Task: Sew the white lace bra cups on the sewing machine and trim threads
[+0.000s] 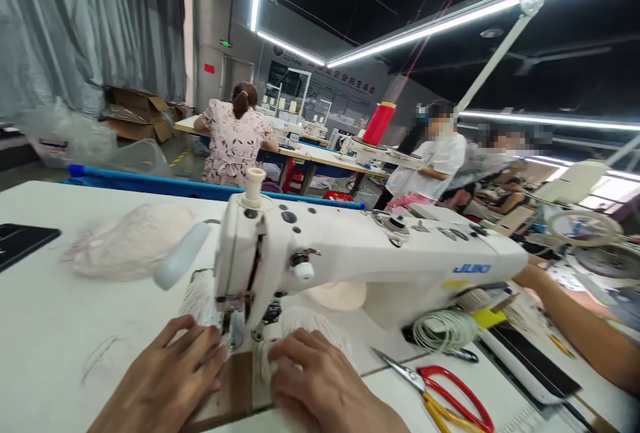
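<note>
A white sewing machine [350,246] marked JUKI stands before me. Beside its needle area, on the left, my left hand [175,370] has its fingers bent and pressed together on the work surface; what lies under them is hidden. My right hand [320,376], partly blurred, is curled on the other side of the needle. Its fingertips close on a pale, stringy white fabric [263,361] by the presser foot. More white material [200,296] lies behind the needle. A brown plate [237,386] shows between my hands.
Scissors [423,383] with red and yellow handles lie right of my right hand. A coil of pale cord [443,331] sits behind them. A pale cloth bundle [133,243] and a black flat object [25,243] are at left. Another person's arm [575,320] reaches in from the right.
</note>
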`<state>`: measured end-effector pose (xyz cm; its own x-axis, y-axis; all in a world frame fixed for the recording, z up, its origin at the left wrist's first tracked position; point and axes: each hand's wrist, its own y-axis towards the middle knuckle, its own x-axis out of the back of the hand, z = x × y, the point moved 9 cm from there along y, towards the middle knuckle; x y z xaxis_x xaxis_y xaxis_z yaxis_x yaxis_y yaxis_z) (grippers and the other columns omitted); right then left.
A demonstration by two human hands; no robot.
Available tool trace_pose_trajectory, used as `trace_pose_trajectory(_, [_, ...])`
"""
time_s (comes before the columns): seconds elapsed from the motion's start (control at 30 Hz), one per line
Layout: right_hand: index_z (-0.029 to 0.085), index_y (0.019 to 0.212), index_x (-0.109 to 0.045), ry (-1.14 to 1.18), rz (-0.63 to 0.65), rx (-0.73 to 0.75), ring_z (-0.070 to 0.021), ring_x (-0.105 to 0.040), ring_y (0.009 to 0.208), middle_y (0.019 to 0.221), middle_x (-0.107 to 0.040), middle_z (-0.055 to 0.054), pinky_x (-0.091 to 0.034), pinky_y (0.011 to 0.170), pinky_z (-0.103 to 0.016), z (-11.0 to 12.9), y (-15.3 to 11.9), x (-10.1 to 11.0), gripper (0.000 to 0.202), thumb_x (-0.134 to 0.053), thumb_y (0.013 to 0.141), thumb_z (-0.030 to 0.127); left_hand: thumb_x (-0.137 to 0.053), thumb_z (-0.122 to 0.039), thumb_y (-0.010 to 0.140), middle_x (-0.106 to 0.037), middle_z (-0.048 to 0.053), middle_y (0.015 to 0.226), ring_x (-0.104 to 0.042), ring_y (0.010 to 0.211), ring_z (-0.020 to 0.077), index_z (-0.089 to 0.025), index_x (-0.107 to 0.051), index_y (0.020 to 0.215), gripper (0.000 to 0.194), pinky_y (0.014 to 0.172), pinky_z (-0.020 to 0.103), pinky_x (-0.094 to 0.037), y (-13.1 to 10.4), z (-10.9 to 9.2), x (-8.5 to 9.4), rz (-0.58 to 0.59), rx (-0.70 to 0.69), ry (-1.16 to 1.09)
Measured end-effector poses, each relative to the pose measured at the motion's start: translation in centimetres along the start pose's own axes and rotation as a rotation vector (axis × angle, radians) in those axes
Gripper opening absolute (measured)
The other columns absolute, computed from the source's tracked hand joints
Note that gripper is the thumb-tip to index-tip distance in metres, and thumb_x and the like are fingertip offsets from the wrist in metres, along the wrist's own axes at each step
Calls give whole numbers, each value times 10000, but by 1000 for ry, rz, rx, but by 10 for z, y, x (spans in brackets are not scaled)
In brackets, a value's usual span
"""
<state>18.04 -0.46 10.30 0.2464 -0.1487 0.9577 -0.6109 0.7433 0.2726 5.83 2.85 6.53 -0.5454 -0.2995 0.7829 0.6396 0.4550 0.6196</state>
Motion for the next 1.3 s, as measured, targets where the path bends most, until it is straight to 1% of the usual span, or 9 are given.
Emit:
trace_pose_trajectory(0.1, [214, 807, -562, 220, 4, 41, -112, -591, 840, 866, -644, 17, -439, 792, -208, 14, 10, 2, 113, -555, 920, 206, -517, -78, 764, -655, -84, 850, -633, 749, 93, -269, -583, 839, 215, 884, 291, -323, 4, 8, -1, 50, 53, -75])
trace_pose_trajectory(0.2, [199, 825, -590, 172, -48, -74, -135, -581, 765, 779, -631, -6, -447, 712, -218, 6, 24, 1, 124, -526, 918, 149, -565, -93, 754, -653, -89, 896, -635, 787, 89, -288, -590, 894, 241, 888, 277, -328, 1, 12, -5, 80, 63, -91])
trace_pose_trajectory(0.3, [193, 833, -615, 111, -79, -52, -152, -580, 793, 865, -656, -31, -443, 676, -221, 4, 33, -9, 113, -542, 907, 149, -559, -149, 804, -650, -64, 881, -630, 805, 123, -286, -589, 897, 168, 890, 286, -360, -1, 11, -8, 79, 46, -89])
trace_pose_trajectory(0.4, [186, 865, -615, 92, -118, -51, -161, -590, 783, 839, -668, -32, -452, 668, -231, 0, 35, -16, 74, -557, 910, 195, -537, -136, 799, -636, -53, 817, -618, 750, 139, -274, -590, 826, 150, 874, 290, -389, 0, 11, -8, 91, 60, -107])
trace_pose_trajectory(0.53, [193, 883, -608, 137, -123, -50, -149, -617, 834, 907, -688, -24, -472, 721, -223, 2, 34, -15, 93, -528, 928, 182, -536, -110, 775, -629, -61, 793, -605, 711, 130, -274, -602, 810, 180, 853, 281, -395, 2, 10, -3, 80, 82, -118])
trace_pose_trajectory(0.73, [226, 1060, -604, 115, -144, -3, -146, -616, 965, 1042, -682, -53, -475, 813, -228, 7, 33, -6, 168, -464, 971, 202, -504, -122, 792, -647, -46, 824, -607, 731, 149, -294, -622, 865, 220, 862, 306, -392, 2, 9, 1, 78, 89, -124])
trace_pose_trajectory(0.97, [207, 940, -635, 40, -263, 31, -176, -614, 860, 906, -689, -49, -479, 729, -263, 4, 28, -8, 143, -492, 951, 216, -527, -166, 811, -639, -55, 828, -602, 763, 142, -303, -621, 905, 191, 894, 296, -376, 1, 10, 1, 86, 82, -109])
trace_pose_trajectory(1.17, [197, 990, -624, 111, -277, 9, -164, -615, 919, 1007, -690, -50, -481, 794, -262, 5, 30, -13, 128, -502, 951, 193, -493, -189, 865, -615, -34, 857, -581, 825, 151, -279, -599, 921, 150, 894, 308, -347, -2, 11, -5, 63, 79, -54])
trace_pose_trajectory(1.3, [193, 969, -622, 114, -247, 13, -161, -630, 905, 991, -701, -39, -488, 785, -263, 3, 31, -19, 103, -534, 926, 160, -438, -138, 876, -610, -15, 880, -578, 799, 155, -265, -608, 913, 215, 890, 325, -363, -5, 8, -5, 29, 68, -20])
